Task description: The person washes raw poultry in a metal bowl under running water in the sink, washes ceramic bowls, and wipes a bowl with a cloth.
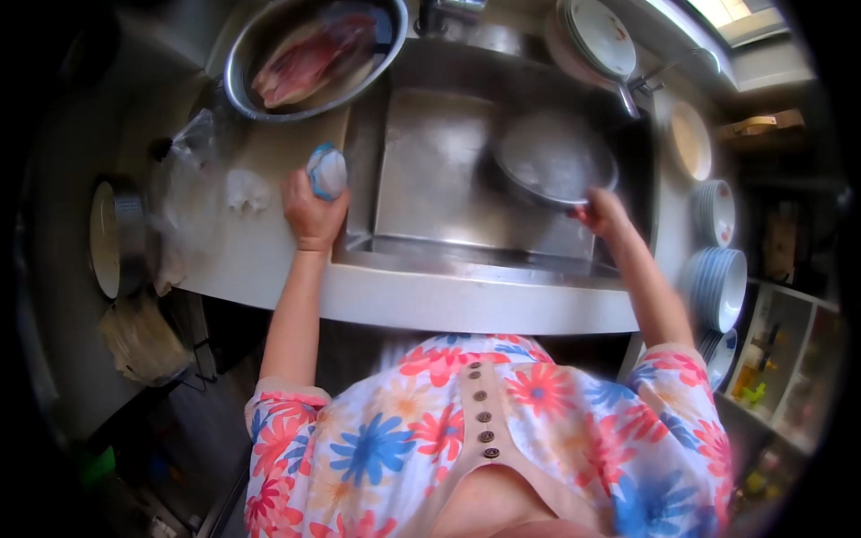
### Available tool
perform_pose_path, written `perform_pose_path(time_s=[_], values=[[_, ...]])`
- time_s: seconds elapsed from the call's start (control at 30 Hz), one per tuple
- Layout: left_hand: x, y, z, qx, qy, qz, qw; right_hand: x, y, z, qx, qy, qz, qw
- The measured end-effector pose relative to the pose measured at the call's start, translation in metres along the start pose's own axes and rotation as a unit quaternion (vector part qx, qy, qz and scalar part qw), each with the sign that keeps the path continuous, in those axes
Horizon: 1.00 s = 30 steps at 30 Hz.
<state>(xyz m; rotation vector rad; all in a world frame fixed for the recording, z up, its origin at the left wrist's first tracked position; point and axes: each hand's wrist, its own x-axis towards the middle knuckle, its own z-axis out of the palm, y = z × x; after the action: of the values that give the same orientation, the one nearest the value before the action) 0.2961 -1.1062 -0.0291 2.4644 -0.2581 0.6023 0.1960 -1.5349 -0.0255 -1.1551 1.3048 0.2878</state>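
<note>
My left hand [311, 211] is wrapped round a small white and blue object [327, 172] above the counter, left of the sink. Its label and exact kind are too blurred to tell. Over the right part of the steel sink [439, 170], my right hand [603, 212] grips the near edge of a round metal bowl [556, 157], which is smeared by motion. What lies inside the bowl cannot be made out.
A large metal basin [235, 85] with raw meat [314, 63] stands at the back left. Plastic bags [184, 188] and a crumpled white piece [247, 190] lie on the left counter. Stacked dishes [717, 287] line the right side; a faucet [439, 13] rises behind the sink.
</note>
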Motion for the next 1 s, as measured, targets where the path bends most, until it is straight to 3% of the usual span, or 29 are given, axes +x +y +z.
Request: perform_pose_path(time_s=[0.23, 0.43, 0.57, 0.67, 0.8, 0.9, 0.93, 1.0], values=[[0.002, 0.001, -0.002, -0.01, 0.009, -0.001, 1.0, -0.02, -0.015, -0.045, -0.073, 0.035, 0.008, 0.997], [0.001, -0.002, 0.001, -0.003, 0.016, 0.011, 1.0, -0.007, -0.03, 0.011, -0.112, -0.031, -0.021, 0.993], [0.002, -0.003, 0.002, 0.004, 0.014, 0.012, 1.0, -0.013, -0.039, 0.065, -0.208, -0.06, -0.112, 0.97], [0.001, -0.001, 0.001, 0.014, 0.009, 0.004, 1.0, -0.008, -0.045, 0.079, -0.327, -0.093, -0.202, 0.918], [0.0, -0.003, 0.004, 0.013, 0.01, -0.004, 1.0, -0.046, -0.054, 0.089, -0.469, -0.056, -0.283, 0.835], [0.001, -0.004, 0.005, 0.019, 0.017, 0.008, 1.0, -0.034, -0.053, 0.066, -0.603, 0.035, -0.54, 0.586], [0.001, -0.003, 0.005, 0.021, 0.017, 0.001, 1.0, -0.038, -0.055, 0.053, -0.662, 0.055, -0.51, 0.546], [0.001, -0.002, 0.003, 0.016, 0.011, -0.008, 1.0, -0.06, -0.055, 0.036, -0.69, 0.082, -0.545, 0.47]])
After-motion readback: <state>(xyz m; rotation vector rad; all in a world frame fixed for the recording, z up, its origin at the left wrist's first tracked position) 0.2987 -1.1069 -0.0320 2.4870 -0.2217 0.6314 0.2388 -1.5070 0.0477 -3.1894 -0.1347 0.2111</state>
